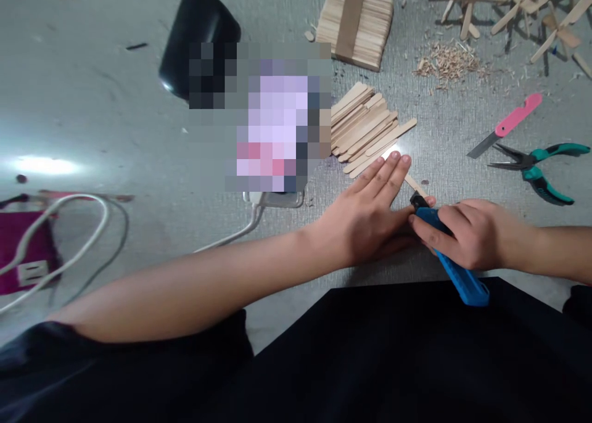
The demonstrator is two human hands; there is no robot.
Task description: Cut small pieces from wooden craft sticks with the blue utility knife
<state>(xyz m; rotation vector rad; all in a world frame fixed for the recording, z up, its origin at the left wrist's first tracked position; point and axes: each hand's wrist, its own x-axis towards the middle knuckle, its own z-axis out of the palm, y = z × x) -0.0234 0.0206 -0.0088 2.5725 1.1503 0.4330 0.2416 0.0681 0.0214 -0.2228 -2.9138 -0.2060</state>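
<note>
My left hand [370, 201] reaches across the table with three fingers stretched out straight. Its thumb side is pressed in by the knife's head, steadying a thin wooden craft stick [415, 184] that is mostly hidden there. Wrapped round a blue utility knife [457, 275], my right hand [476, 229] holds it slanting, its black head [417, 201] up against the stick. The blade itself cannot be made out. Just beyond my left fingertips lies a loose pile of craft sticks [365, 127].
A banded bundle of sticks [370, 28], wood shavings [448, 62] and stick assemblies [522, 4] lie at the back. To the right are a pink-handled blade [518, 116] and teal pliers [531, 164]. Leftward are a black object [198, 25], a pixelated patch and a white cable [231, 238].
</note>
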